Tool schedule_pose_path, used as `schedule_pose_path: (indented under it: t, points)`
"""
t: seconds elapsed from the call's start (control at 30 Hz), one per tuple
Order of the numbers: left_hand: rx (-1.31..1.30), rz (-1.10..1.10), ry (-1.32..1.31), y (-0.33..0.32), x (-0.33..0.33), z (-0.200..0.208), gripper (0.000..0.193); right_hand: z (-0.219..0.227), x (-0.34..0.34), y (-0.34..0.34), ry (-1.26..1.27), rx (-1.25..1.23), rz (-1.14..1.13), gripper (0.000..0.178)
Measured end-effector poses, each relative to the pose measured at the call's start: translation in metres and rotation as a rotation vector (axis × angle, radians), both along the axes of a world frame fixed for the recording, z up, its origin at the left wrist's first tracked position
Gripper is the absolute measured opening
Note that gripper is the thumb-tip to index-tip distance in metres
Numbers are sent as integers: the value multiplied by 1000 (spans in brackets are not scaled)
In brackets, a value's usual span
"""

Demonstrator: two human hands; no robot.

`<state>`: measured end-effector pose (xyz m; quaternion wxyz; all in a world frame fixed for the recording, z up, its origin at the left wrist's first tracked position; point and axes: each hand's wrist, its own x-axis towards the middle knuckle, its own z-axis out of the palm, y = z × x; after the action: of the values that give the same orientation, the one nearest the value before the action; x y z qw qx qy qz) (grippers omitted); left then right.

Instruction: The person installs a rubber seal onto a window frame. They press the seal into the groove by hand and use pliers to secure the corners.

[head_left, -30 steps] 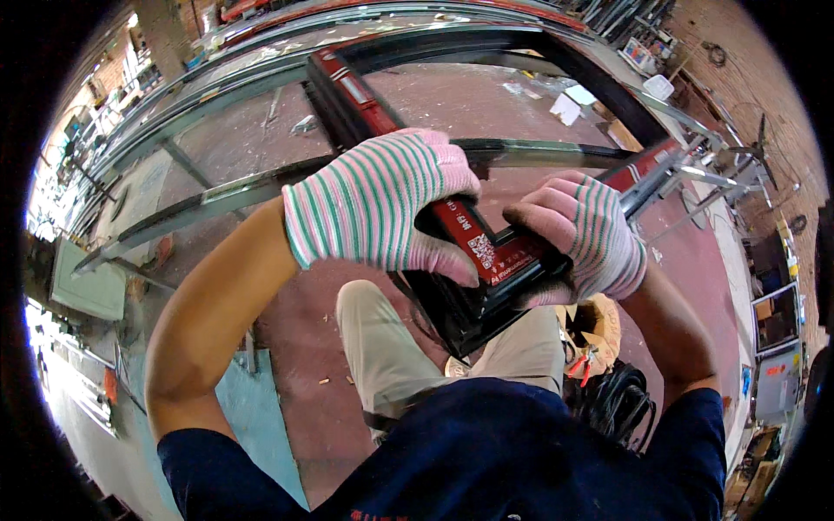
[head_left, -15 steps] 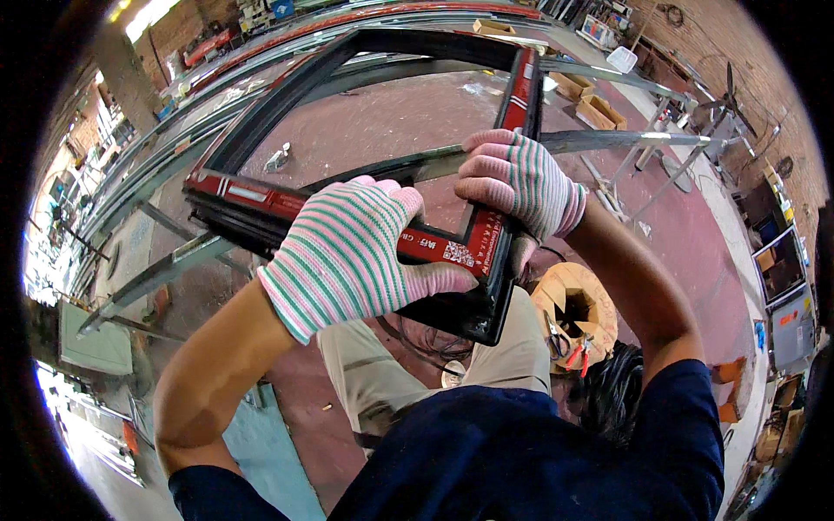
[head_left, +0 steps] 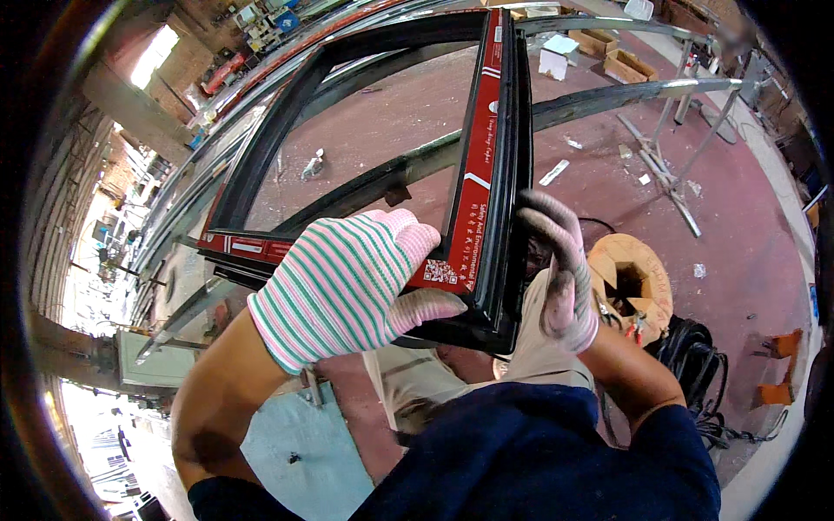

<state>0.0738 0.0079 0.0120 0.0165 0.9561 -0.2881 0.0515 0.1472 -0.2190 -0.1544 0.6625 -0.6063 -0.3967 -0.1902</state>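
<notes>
A black rectangular window-type frame with red printed film on its faces lies tilted in front of me, several of them possibly stacked. My left hand, in a pink glove with green stripes, is closed over its near bar, thumb along the near edge. Beside the near right corner is my right hand, also gloved, palm side showing. Its fingers are stretched and slightly bent, with the fingertips close to the frame's outer side; whether they touch it I cannot tell.
Long metal rails of a stand run beneath the frame. On the right are a wooden spool, red-handled pliers and a black cable coil. Open cardboard boxes stand farther back. A pale blue sheet lies at lower left.
My right hand has let go of the frame's right bar and moved down to its outer side. The left hand keeps its grip. The view has shifted, with the frame turned slightly.
</notes>
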Motion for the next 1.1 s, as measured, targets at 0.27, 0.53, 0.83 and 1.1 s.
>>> schedule_pose_path:
  t: [0.27,0.53,0.83,1.1]
  points:
    - [71,81,20,-2,-16,15,63,-12,-56,23,98,133,38,61]
    - [108,153,26,-9,-19,20,66,-10,-65,25,141,98,23,64]
    - [21,192,44,-11,-21,20,62,-10,-69,27,132,16,-20,66]
    - [-252,103,62,17,-29,5,60,-16,-68,23,130,52,36,66]
